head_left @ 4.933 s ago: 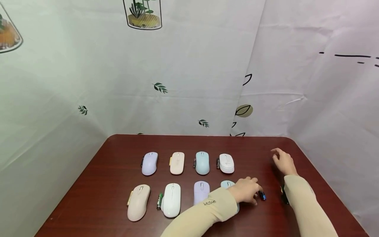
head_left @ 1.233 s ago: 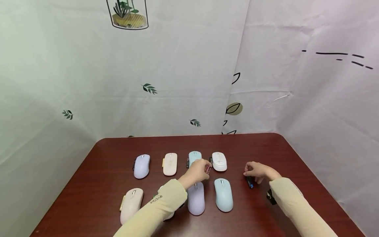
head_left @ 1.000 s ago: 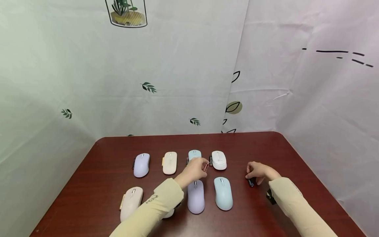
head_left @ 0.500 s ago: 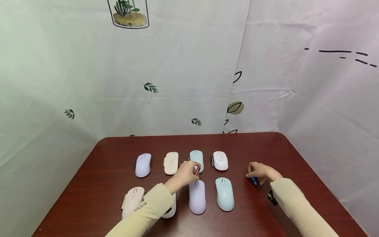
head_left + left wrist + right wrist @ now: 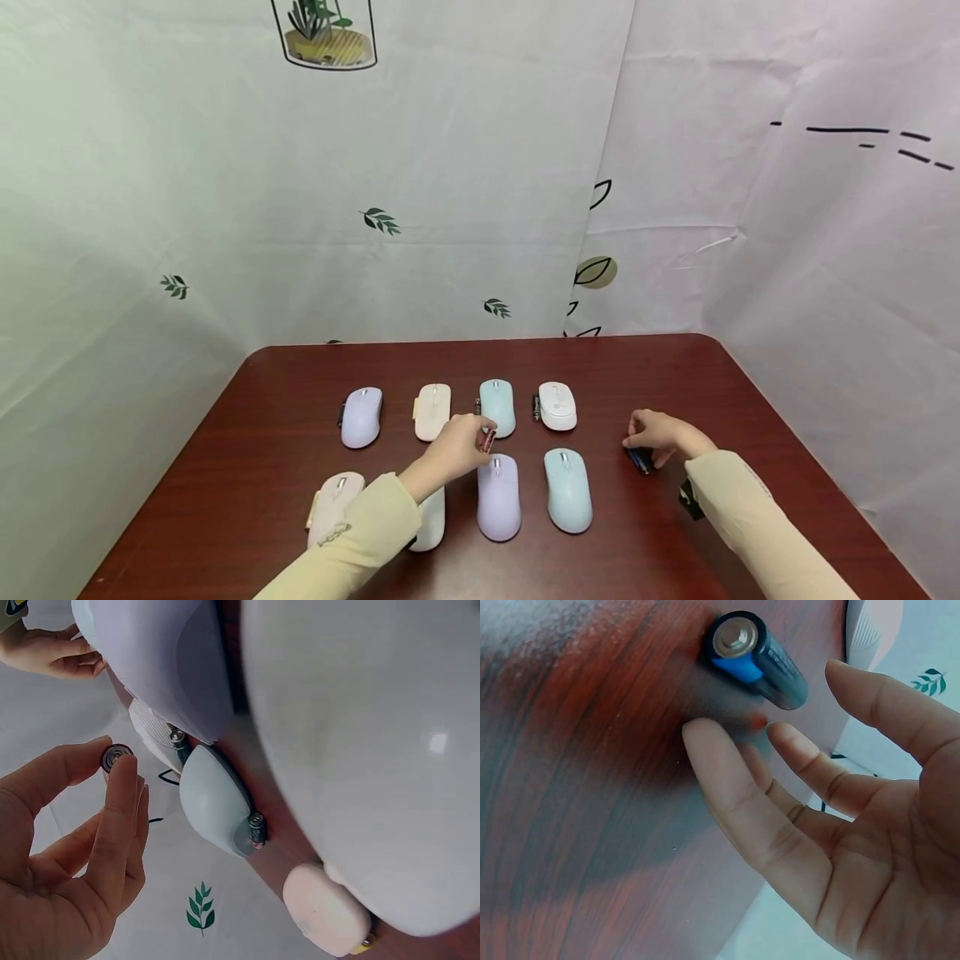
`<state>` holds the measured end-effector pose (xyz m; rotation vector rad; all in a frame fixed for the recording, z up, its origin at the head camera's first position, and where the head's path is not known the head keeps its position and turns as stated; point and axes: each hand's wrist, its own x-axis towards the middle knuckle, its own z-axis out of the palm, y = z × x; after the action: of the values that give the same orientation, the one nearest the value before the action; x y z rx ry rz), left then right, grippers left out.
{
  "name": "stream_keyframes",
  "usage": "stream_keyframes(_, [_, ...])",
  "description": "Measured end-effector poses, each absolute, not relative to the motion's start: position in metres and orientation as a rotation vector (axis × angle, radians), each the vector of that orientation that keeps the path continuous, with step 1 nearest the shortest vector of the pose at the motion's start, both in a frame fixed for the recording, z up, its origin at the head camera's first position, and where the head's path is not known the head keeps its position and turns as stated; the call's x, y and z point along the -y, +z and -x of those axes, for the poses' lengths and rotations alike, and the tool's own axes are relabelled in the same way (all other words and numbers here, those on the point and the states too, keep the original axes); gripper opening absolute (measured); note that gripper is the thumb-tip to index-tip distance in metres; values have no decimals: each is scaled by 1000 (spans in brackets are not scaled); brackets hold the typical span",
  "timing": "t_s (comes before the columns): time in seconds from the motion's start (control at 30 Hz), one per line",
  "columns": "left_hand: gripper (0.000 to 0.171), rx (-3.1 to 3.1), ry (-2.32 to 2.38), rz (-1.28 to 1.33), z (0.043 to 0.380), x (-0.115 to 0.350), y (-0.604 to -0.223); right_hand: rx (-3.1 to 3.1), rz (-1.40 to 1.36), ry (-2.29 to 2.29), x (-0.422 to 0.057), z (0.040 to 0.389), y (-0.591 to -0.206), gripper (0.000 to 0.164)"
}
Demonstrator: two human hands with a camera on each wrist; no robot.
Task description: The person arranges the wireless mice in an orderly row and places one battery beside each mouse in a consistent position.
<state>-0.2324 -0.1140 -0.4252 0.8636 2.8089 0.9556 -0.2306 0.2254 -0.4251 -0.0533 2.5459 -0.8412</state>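
Between thumb and fingers, my left hand pinches a red battery just above the front end of a lavender mouse. In the left wrist view the battery's round end faces the camera. My right hand is low over the table beside a black and blue battery. The right wrist view shows its fingers loosely bent and apart, with the battery lying past the fingertips. A light blue mouse lies between the hands. My left forearm partly hides a white mouse.
Across the back of the dark red table stand a lavender mouse, a beige mouse, a light blue mouse and a white mouse. Dark batteries lie beside some. Another beige mouse sits front left.
My left hand has moved left with the red battery, uncovering the front light blue mouse. My right hand has come from the far right to the black and blue battery, which has turned slightly.
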Motion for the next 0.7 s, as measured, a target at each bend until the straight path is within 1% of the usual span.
stream_keyframes(0.37, [40, -2837, 894, -852, 230, 133, -430, -2587, 34, -739, -225, 232, -426, 18])
stream_keyframes(0.7, [41, -2820, 919, -829, 226, 143, -433, -2619, 62, -682, -225, 235, -424, 27])
